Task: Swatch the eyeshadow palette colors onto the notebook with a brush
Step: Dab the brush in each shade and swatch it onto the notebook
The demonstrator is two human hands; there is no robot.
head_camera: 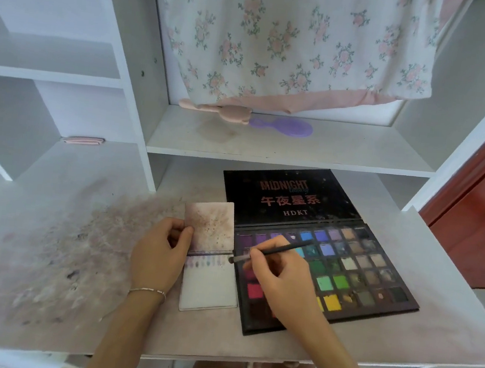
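The notebook [211, 259] lies open on the desk [446, 297], touching the left edge of the eyeshadow palette [354, 275]. The left hand [161, 253] grips its left edge. The right hand [282, 276] pinches the brush [276, 251], whose tip is at the right edge of the page.

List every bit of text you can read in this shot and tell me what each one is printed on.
"MIDNIGHT": top line on the inside of the palette lid.
Script word overlapping it, in blue: too blurred to read.
"午夜星系": red characters, middle of the same lid.
"HDKT": small pale letters below them on the lid.
Notebook: colour swatches only, no writing visible.
Brush: no marking legible.
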